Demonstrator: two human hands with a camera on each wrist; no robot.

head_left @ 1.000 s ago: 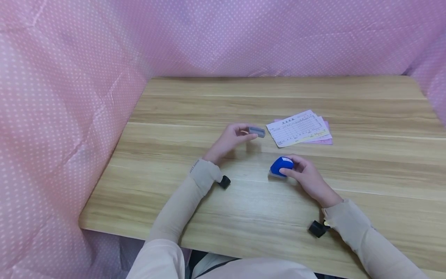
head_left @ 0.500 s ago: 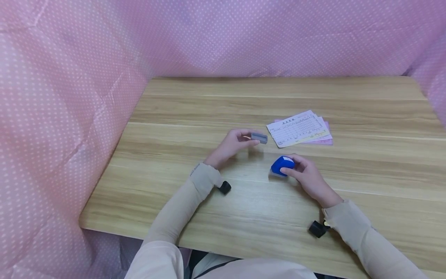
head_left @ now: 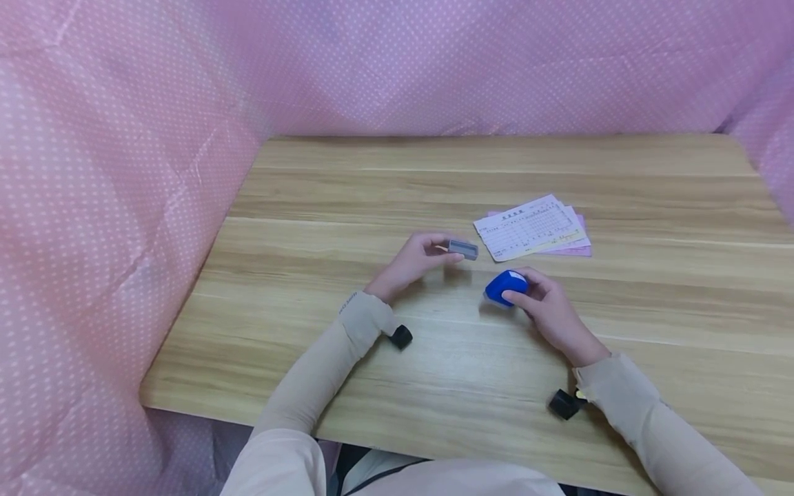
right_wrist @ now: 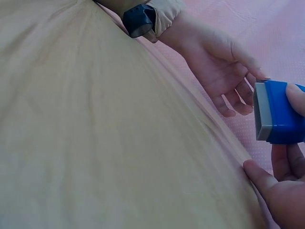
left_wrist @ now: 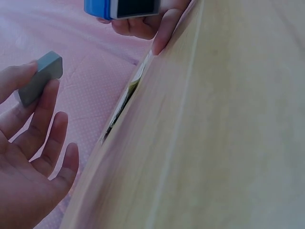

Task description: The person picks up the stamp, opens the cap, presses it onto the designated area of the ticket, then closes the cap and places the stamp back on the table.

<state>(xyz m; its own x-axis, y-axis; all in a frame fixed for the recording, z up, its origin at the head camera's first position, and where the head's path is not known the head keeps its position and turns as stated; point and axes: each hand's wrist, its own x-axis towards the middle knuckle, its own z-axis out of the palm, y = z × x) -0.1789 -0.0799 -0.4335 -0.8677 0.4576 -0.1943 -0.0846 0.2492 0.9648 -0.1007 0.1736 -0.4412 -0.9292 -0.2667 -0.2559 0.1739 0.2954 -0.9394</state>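
My left hand (head_left: 412,260) pinches a small grey, hollow cap (head_left: 462,249) between thumb and fingertips, above the table. In the left wrist view the grey cap (left_wrist: 44,76) is held by the thumb and forefingers, while the other fingers are spread loosely. A blue stamp (head_left: 505,287) is in my right hand (head_left: 557,320), gripped by thumb and fingers just off the table and a little nearer to me than the cap. Its dark stamping face (left_wrist: 136,7) shows in the left wrist view. Cap and stamp are apart.
Behind the hands, to the right, several overlapping printed slips (head_left: 527,229) lie on the wooden table (head_left: 347,193). Pink dotted cloth (head_left: 397,69) hangs along the back and left sides. Black wrist cameras (head_left: 563,404) sit under both forearms.
My left hand has come nearer to me and slightly right with the cap. My right hand has raised and tilted the stamp a little. The slips stay where they were.
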